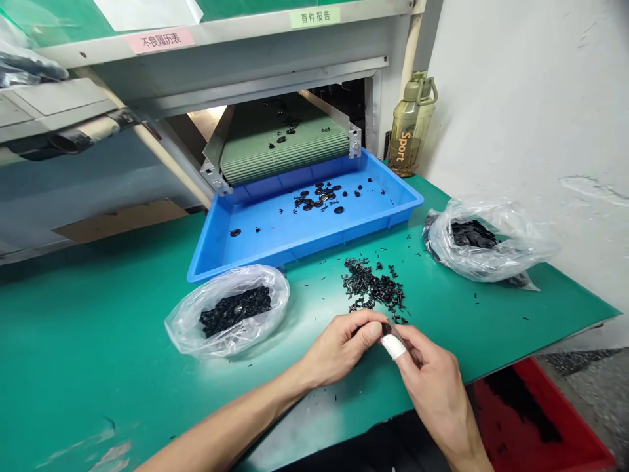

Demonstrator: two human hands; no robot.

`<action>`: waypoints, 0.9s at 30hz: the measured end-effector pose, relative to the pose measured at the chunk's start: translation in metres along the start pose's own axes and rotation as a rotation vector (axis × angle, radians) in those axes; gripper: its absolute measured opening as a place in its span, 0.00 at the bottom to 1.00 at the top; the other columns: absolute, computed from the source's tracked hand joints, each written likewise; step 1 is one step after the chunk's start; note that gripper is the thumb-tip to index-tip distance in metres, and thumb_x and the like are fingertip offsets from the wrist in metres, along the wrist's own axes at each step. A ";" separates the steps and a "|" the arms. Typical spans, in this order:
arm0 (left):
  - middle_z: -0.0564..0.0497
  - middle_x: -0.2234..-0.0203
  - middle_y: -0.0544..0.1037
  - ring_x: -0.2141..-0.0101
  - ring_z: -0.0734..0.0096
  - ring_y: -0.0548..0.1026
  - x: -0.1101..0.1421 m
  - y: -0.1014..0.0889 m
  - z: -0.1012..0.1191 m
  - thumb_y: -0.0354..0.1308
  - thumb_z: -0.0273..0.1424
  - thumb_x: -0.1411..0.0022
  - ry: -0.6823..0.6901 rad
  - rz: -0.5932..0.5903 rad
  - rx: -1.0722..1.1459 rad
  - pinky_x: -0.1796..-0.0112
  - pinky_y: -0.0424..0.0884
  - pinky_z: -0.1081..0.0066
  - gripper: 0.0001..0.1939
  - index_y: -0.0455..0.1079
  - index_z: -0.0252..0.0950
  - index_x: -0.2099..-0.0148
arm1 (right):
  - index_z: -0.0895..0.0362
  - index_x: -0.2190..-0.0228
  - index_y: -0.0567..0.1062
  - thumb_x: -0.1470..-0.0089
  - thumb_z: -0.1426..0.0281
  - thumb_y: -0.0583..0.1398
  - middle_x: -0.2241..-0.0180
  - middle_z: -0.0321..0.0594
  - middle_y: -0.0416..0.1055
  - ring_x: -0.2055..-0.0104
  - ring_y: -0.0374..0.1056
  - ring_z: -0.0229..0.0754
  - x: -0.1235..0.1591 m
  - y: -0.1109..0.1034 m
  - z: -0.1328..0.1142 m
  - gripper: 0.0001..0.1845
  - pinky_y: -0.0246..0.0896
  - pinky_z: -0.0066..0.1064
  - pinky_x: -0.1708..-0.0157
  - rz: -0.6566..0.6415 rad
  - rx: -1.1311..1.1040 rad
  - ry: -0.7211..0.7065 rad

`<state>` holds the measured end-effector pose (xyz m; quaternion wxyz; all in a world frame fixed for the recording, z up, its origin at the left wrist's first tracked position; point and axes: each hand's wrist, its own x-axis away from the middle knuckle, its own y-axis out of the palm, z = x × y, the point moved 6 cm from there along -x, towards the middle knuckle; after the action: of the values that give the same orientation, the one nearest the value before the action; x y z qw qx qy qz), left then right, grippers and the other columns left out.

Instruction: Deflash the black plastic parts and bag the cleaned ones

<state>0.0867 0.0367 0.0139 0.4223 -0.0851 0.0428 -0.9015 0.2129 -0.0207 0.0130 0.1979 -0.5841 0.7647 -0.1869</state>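
Head cam: L hand (338,349) and R hand (435,377) meet just nearer the wearer than the black parts pile (376,287), fingers nearly closed, pinching a small dark piece (386,328) btwn them. Blue tray (295,248) sits beyond the pile; open bags (189,324) (521,246) L & R of it, all on the green desk (122,393).

Plain green across the table (98,328) — bright blue on the tray (295,237), duller ribbed green on the conveyor belt (285,155). Black for the heaped small parts (373,286), dark for the held piece (386,327), white for the finger wrap (394,347). Pink on the left label (160,40), pale green on the right label (315,18). Orange lettering over the yellow-green bottle (413,115) — red on the near right bin (565,406).
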 end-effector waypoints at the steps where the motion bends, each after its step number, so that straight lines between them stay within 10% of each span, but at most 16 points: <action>1: 0.50 0.63 0.75 0.63 0.71 0.69 0.000 0.000 -0.001 0.53 0.39 0.35 -0.003 0.006 0.018 0.59 0.64 0.71 0.14 0.72 0.36 0.56 | 0.54 0.69 0.77 0.43 0.66 0.54 0.77 0.32 0.73 0.78 0.64 0.34 0.000 0.000 -0.001 0.12 0.60 0.23 0.76 0.017 0.012 -0.027; 12: 0.51 0.69 0.71 0.73 0.78 0.60 0.002 -0.005 -0.022 0.58 0.45 0.39 -0.165 0.039 0.444 0.72 0.55 0.74 0.21 0.74 0.35 0.51 | 0.60 0.54 0.73 0.38 0.74 0.46 0.63 0.44 0.76 0.66 0.73 0.41 0.015 0.004 -0.014 0.19 0.66 0.29 0.69 0.143 0.395 -0.397; 27: 0.51 0.66 0.72 0.64 0.71 0.67 0.003 -0.008 -0.012 0.59 0.37 0.38 -0.004 0.106 0.188 0.59 0.62 0.71 0.12 0.76 0.37 0.56 | 0.62 0.55 0.73 0.37 0.74 0.46 0.74 0.40 0.70 0.73 0.68 0.40 0.020 0.015 -0.033 0.19 0.56 0.30 0.72 0.247 0.525 -0.431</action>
<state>0.0763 0.0392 0.0039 0.4756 -0.0447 -0.0383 -0.8777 0.1788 -0.0342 0.0323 0.5189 -0.4427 0.6961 -0.2240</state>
